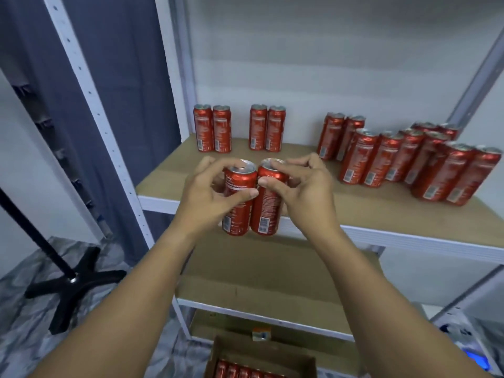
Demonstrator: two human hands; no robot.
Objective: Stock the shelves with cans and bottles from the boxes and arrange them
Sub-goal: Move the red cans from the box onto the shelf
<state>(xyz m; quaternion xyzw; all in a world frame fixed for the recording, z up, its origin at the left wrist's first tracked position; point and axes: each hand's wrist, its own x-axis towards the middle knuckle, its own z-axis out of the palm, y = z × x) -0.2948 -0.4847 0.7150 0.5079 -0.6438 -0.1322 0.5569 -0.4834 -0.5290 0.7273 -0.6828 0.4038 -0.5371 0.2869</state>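
White metal shelving held a wooden shelf (381, 211) with upright red cans (403, 162) grouped along it. At its front edge, the left hand (207, 197) gripped one can (237, 203) with curled fingers, and the right hand (302, 186) gripped another can (268, 205), both cans touching. Below, a cardboard box (261, 358) held more cans.

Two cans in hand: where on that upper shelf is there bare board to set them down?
Bare board runs along the shelf front, ahead of the two back-left pairs, where the left hand and right hand hold the two cans. A narrower gap separates those pairs. The right-side cluster is crowded.
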